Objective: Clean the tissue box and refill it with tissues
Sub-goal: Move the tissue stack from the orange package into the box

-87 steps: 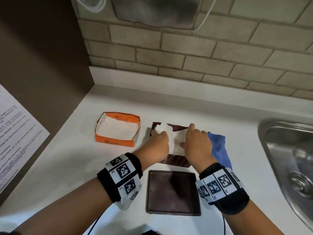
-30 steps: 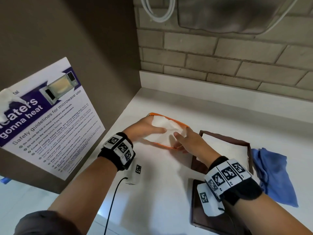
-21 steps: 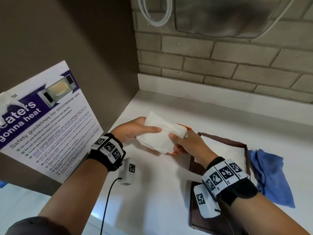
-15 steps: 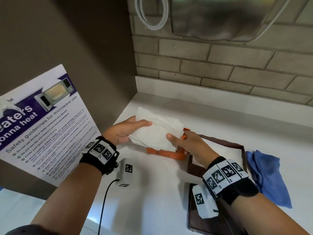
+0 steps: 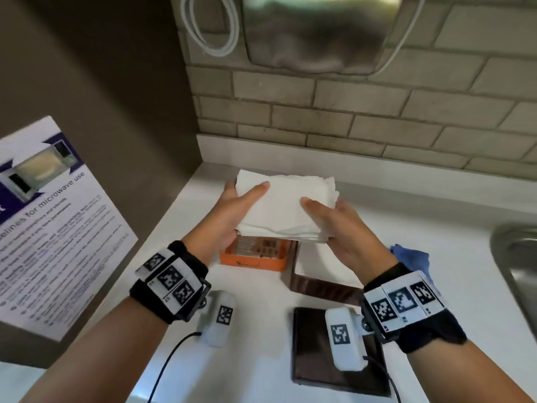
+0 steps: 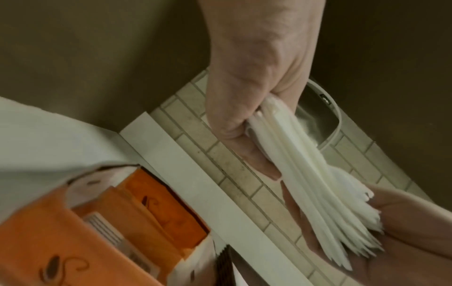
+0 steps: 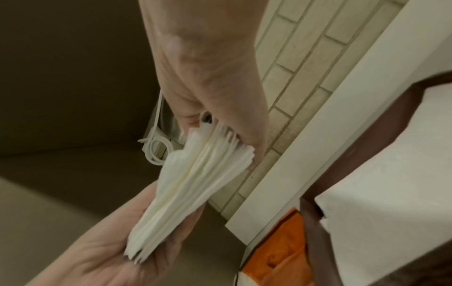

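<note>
Both hands hold a thick stack of white tissues (image 5: pixel 283 209) in the air above the counter. My left hand (image 5: pixel 232 210) grips its left edge, thumb on top. My right hand (image 5: pixel 334 225) grips the right edge the same way. In the left wrist view the tissue stack (image 6: pixel 313 181) fans out between the two hands; the right wrist view shows the stack (image 7: pixel 190 183) edge-on. Below it lies the orange cardboard tissue carton (image 5: pixel 252 254), emptied. To its right stands the dark brown tissue box (image 5: pixel 319 283) with white tissues inside. Its brown lid (image 5: pixel 319 373) lies nearer me.
A blue cloth (image 5: pixel 412 257) lies right of the brown box. A steel sink (image 5: pixel 517 274) is at the far right. A brick backsplash (image 5: pixel 348 123) and a steel dispenser (image 5: pixel 316 33) rise behind. A brown side wall with a poster (image 5: pixel 49 216) closes the left.
Both hands went from the brown box to the orange carton, took hold of the tissue stack there and lifted it out; it now hangs higher above the carton.
</note>
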Tool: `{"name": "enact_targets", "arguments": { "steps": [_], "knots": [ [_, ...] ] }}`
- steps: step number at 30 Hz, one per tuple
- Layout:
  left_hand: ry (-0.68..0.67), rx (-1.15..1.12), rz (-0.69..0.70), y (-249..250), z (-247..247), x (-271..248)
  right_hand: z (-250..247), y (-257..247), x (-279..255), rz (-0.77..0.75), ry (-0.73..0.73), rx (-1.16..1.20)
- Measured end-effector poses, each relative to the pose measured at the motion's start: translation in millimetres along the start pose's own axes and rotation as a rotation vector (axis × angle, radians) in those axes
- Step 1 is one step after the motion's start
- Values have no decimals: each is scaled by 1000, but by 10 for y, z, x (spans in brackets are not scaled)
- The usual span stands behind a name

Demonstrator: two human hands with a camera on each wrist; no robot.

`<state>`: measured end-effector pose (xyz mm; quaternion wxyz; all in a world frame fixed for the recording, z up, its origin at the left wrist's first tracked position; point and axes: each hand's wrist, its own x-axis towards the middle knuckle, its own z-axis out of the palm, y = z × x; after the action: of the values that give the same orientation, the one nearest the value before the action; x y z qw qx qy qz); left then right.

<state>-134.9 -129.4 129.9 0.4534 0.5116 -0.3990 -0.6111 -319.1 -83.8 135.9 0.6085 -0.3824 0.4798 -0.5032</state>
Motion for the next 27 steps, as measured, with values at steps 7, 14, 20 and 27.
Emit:
{"name": "enact_targets", "arguments": {
  "steps": [7,14,20,27],
  "knots": [
    [-52,269,195,-160,358,-232,-420,68,-99,-40,259,-184],
    [-252,691,268,-520,635,-205,-803,91,-454,-20,269,-634],
    [-391,984,99,-617,730,-211,-883,171,-389,89,218,-1098],
    [-364,1242,96,-674,873,-276,-792,316,-243,153,128,-1503]
  ]
}}
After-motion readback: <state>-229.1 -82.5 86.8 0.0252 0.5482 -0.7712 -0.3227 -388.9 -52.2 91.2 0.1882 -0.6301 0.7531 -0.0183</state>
